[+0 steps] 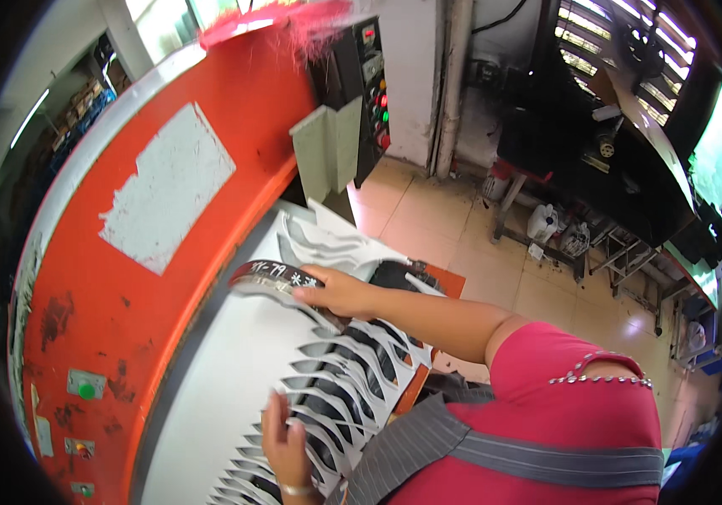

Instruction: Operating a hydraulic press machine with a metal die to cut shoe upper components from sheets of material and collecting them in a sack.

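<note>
While the left hand (287, 454) gapes, the right (340, 295) grips a band (261, 274)

Left forearm (303, 499) mostly beyond lower edge

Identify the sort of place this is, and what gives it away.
Probably a factory floor or workshop. The signs: a large, scuffed orange machine with push buttons, white sheet material cut into repeated curved strips, and a dark workbench behind.
</note>
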Action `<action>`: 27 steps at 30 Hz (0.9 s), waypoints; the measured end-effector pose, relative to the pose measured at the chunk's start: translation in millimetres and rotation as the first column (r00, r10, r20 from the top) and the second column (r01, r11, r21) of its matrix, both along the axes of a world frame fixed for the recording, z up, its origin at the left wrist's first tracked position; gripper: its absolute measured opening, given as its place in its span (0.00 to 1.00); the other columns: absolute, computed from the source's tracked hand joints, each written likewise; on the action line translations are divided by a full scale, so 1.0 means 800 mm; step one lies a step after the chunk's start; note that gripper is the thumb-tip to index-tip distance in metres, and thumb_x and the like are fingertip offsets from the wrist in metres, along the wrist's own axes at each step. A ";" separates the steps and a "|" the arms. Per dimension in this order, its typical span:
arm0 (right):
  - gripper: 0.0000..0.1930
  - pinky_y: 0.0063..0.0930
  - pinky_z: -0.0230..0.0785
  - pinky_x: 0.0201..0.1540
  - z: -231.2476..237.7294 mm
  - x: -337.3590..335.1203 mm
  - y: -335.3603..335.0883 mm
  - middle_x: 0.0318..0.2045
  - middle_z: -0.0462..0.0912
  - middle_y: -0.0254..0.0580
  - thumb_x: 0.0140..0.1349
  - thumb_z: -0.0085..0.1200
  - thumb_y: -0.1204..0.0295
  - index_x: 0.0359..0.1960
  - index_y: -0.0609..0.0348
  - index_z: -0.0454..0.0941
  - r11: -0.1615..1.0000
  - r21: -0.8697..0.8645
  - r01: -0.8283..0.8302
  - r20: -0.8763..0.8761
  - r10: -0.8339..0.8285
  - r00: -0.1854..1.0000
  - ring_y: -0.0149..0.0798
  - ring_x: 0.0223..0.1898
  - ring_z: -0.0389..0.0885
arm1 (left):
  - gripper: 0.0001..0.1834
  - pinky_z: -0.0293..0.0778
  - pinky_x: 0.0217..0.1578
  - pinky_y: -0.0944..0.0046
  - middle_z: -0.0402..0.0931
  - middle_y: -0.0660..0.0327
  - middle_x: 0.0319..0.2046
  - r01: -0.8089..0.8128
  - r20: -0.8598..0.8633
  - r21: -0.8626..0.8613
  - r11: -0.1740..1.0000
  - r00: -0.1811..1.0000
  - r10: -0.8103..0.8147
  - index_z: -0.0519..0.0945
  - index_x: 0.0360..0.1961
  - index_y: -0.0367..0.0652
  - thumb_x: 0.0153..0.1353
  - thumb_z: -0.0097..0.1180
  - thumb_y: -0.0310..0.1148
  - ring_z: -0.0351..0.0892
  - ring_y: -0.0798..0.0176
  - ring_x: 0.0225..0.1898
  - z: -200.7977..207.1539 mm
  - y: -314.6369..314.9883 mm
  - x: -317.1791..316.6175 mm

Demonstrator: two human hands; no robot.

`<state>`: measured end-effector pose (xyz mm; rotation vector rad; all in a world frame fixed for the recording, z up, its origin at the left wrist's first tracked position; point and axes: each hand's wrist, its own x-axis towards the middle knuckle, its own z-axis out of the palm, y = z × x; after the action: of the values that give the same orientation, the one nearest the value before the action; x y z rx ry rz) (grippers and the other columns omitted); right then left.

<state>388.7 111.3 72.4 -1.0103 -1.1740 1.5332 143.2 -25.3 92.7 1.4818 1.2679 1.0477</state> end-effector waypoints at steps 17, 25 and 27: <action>0.11 0.33 0.69 0.37 -0.010 -0.071 -0.161 0.28 0.81 0.50 0.60 0.55 0.67 0.39 0.61 0.79 0.928 0.139 -0.345 0.250 0.304 0.919 0.39 0.31 0.79 | 0.53 0.76 0.44 0.59 0.70 0.52 0.48 -0.265 0.257 0.321 0.909 0.949 0.185 0.53 0.64 0.39 0.45 0.71 0.51 0.77 0.58 0.41 -0.008 -0.037 0.050; 0.23 0.25 0.66 0.23 0.014 -0.010 -0.100 0.28 0.76 0.40 0.61 0.55 0.51 0.41 0.63 0.73 0.927 -0.240 -0.289 0.156 0.330 0.931 0.30 0.20 0.72 | 0.31 0.72 0.40 0.60 0.76 0.49 0.37 -0.313 -0.649 0.100 0.944 0.699 0.301 0.76 0.43 0.39 0.36 0.75 0.36 0.76 0.47 0.39 0.001 -0.003 -0.050; 0.23 0.22 0.67 0.29 0.012 0.014 -0.061 0.29 0.76 0.37 0.58 0.59 0.53 0.41 0.60 0.73 0.958 -0.120 -0.259 0.079 0.270 0.960 0.29 0.26 0.73 | 0.33 0.70 0.43 0.58 0.76 0.50 0.39 -0.055 -0.739 -0.015 0.998 0.673 0.026 0.75 0.45 0.40 0.36 0.75 0.39 0.74 0.47 0.42 -0.011 -0.008 -0.069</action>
<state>399.9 62.2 82.0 -1.0382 -1.3475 1.7919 88.3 -31.5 84.1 1.9492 1.8685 0.4073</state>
